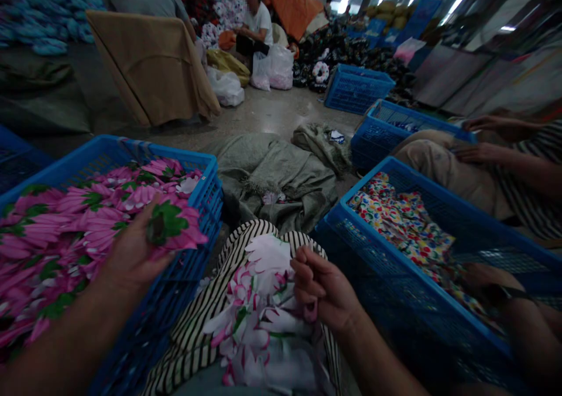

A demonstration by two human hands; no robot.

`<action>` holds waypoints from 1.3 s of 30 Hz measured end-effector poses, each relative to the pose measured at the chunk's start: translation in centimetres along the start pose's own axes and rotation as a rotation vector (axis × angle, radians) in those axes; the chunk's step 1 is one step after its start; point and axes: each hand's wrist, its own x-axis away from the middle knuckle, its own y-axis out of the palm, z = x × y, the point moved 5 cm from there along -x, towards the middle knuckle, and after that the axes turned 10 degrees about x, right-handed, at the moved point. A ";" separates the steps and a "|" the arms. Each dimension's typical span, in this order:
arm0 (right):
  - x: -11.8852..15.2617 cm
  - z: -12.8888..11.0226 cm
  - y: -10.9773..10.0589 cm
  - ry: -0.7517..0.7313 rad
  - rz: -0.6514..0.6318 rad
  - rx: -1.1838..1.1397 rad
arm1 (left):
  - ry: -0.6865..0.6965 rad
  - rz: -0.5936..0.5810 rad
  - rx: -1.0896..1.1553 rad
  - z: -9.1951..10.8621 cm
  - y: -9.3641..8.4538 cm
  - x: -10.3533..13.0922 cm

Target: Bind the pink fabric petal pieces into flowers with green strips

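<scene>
My left hand is closed around a pink fabric flower with a green base, over the near side of a blue crate heaped with similar pink pieces. White and pink petal pieces lie on the striped cloth across my lap. Above the right edge of this pile, my right hand has its fingers curled together. Something small and pink shows beneath those fingers; what it is cannot be made out.
On the right, a blue crate holds colourful dotted fabric pieces, with another person's hand reaching in. Grey-green sacks lie ahead. Farther off are more blue crates, a cloth-covered chair and seated people.
</scene>
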 end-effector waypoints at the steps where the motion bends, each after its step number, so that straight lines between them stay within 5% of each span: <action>1: 0.0 -0.8 -1.1 -0.049 0.062 0.037 | 0.054 0.062 -0.077 1.2 -1.5 -0.7; 4: -0.2 -2.8 -4.2 -0.171 0.290 0.298 | 0.250 0.208 -0.467 4.1 -5.3 -2.1; 7: -1.1 -3.5 -5.5 -0.196 0.441 0.635 | 0.259 0.096 -0.729 3.9 -6.2 -2.6; 10: -2.3 -3.4 -4.9 -0.222 0.448 0.763 | 0.094 -0.111 -0.408 1.4 -4.6 -1.9; 13: -3.0 -3.1 -2.9 -0.268 0.381 0.730 | -0.026 -0.227 0.084 -0.7 -1.4 -0.6; 16: -3.2 -2.3 0.0 -0.267 0.260 0.692 | -0.105 -0.287 0.300 -1.9 1.9 0.6; 22: -4.1 -1.9 4.6 -0.433 0.146 0.871 | -0.266 -0.333 0.419 -3.7 5.2 1.9; 28: -4.7 -2.3 3.6 -0.286 0.086 0.589 | -0.187 -0.407 0.288 -4.5 5.3 1.6; 32: -4.0 -4.6 1.3 -0.343 0.154 0.750 | 0.034 -0.187 0.041 -1.0 1.1 -0.4; 35: -3.9 -6.4 -1.5 -0.428 0.331 1.117 | 0.395 0.096 -0.510 3.8 -3.6 -1.7; 37: -4.3 -6.5 -2.8 -0.421 0.375 1.442 | 0.636 0.112 -0.809 5.7 -4.4 -1.6; 39: -4.9 -5.9 -3.5 -0.378 0.377 1.716 | 0.748 0.028 -0.864 5.3 -3.6 -1.1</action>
